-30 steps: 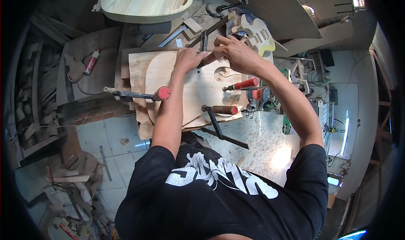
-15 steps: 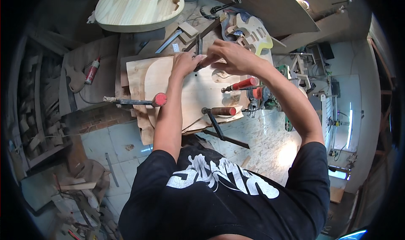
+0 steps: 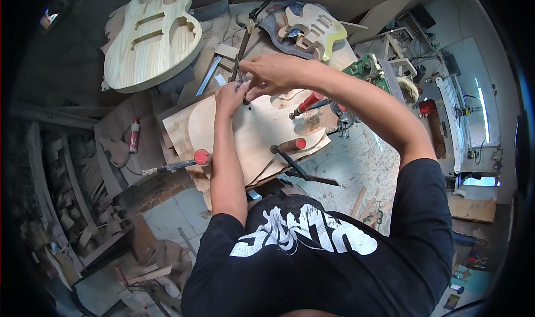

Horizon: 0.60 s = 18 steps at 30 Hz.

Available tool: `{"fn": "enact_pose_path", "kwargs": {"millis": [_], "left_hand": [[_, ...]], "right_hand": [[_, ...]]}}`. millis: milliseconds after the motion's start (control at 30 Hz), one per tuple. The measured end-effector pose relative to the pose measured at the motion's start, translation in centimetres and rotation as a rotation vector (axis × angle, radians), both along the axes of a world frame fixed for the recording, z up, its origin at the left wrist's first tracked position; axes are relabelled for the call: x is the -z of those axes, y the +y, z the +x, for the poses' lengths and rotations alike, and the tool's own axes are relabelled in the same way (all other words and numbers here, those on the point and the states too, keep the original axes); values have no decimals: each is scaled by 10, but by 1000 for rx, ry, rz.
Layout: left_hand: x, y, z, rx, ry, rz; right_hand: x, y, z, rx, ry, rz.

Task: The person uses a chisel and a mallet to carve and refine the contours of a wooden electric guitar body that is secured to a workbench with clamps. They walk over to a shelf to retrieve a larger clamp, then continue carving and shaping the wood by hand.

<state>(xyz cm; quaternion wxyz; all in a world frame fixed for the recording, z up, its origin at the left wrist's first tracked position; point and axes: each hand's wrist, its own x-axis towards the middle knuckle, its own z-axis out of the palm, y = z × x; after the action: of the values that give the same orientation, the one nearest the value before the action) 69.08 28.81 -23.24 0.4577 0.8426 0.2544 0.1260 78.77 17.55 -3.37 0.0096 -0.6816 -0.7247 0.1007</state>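
Note:
A pale wooden guitar-body blank (image 3: pixel 209 122) lies on a wider board, held by several bar clamps. At its far edge stands a dark bar clamp (image 3: pixel 242 48), its bar upright beyond the wood. My left hand (image 3: pixel 228 98) is closed at this clamp's foot, resting on the blank. My right hand (image 3: pixel 273 74) arches over from the right, fingers bent round the same clamp; its grip is partly hidden. A small dark hole (image 3: pixel 249 108) shows in the wood just below the fingers. Nearer me are a red-handled clamp (image 3: pixel 306 105), a brown-handled clamp (image 3: pixel 291 145) and a red-ended clamp (image 3: pixel 202 157).
A large pale guitar body (image 3: pixel 150 49) stands at the back left. Another guitar body with yellow-green edging (image 3: pixel 315 30) lies at the back right. A red and white bottle (image 3: pixel 134 136) is at left. Wood offcuts (image 3: pixel 225 52) lie behind the blank; a power tool (image 3: pixel 344 119) sits right.
My view has turned, so the bench appears tilted and more of the back left shows. Both hands stay at the far clamp; my right hand's fingers have shifted slightly around it.

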Motion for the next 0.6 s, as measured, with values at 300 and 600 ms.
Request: {"fn": "enact_pose_path", "kwargs": {"millis": [300,600], "left_hand": [[-2,-3,1,-6,9,28],[5,0,0,-27,-49,-10]], "right_hand": [[2,-5,6,-115,76,182],[-20,2,-13,213,-29,-332]]}}
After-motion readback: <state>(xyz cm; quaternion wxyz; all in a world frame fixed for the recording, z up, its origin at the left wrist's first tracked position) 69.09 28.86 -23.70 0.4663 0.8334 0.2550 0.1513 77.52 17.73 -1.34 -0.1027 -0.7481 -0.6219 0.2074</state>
